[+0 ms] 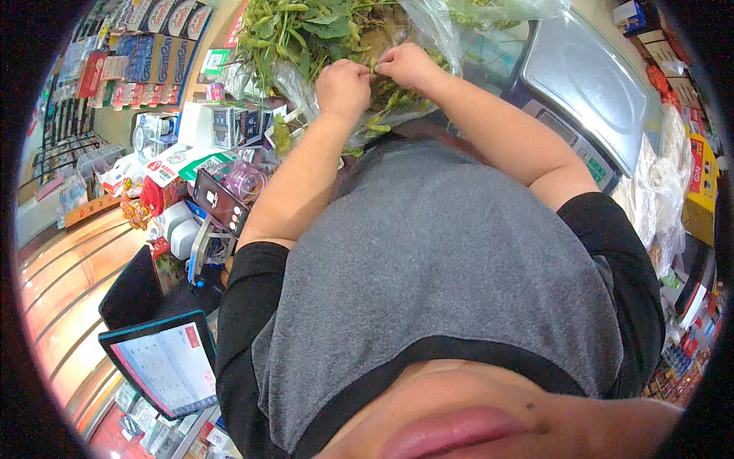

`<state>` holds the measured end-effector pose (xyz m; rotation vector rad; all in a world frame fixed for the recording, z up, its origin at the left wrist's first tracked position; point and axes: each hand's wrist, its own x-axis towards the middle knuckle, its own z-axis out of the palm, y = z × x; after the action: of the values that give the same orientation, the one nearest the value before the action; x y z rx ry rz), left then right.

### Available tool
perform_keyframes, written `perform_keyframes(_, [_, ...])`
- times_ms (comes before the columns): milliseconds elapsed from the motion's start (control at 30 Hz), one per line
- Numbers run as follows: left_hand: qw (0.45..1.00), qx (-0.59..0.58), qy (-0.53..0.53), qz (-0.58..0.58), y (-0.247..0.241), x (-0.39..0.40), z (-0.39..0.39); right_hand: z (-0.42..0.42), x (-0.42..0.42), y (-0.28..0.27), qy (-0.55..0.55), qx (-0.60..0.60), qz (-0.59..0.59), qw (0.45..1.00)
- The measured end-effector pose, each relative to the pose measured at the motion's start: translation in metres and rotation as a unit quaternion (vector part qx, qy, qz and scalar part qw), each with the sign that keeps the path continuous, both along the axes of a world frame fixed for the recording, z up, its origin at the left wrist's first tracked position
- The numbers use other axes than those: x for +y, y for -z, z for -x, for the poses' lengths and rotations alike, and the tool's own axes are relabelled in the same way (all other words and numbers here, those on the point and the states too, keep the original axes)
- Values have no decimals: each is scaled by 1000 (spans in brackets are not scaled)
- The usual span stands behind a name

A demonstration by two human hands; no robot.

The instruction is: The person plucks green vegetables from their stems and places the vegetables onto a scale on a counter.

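Note:
My left hand and my right hand meet at the fingertips, with a small green soybean pod pinched between them. Leafy soybean stems bearing many pods are heaped just beyond and to the left of my hands. Under my wrists lie loose pods, some of them on a clear plastic bag. Another part of clear plastic rises beyond my right hand. The pod's far end is hidden by my fingers.
A weighing scale with a metal pan stands at the right, beside plastic bags. At the left are a smartphone, small boxes, a red lidded jar and a lit screen. Packaged goods hang on a rack further off.

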<state>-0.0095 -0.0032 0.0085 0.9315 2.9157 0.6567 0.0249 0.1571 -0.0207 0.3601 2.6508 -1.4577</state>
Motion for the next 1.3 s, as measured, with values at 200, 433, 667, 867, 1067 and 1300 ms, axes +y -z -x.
perform_keyframes(200, [998,58,18,31,0,2,-4,-2,-4,4,10,22,-10,1000])
perform_keyframes(433, [995,85,-2,46,-4,7,-8,4,-15,-3,49,7,-73,996])
perform_keyframes(667, [993,89,-34,64,-10,10,-12,2,-18,-4,70,6,-33,997])
perform_keyframes(867, [991,-71,-88,-67,17,3,2,-2,-9,-2,52,25,14,998])
perform_keyframes(1067, [961,-213,-148,-99,8,8,-1,0,-2,2,5,22,-13,1000])
perform_keyframes(1300, [990,-127,-48,-41,36,-2,20,16,12,-19,-177,-6,-46,983])
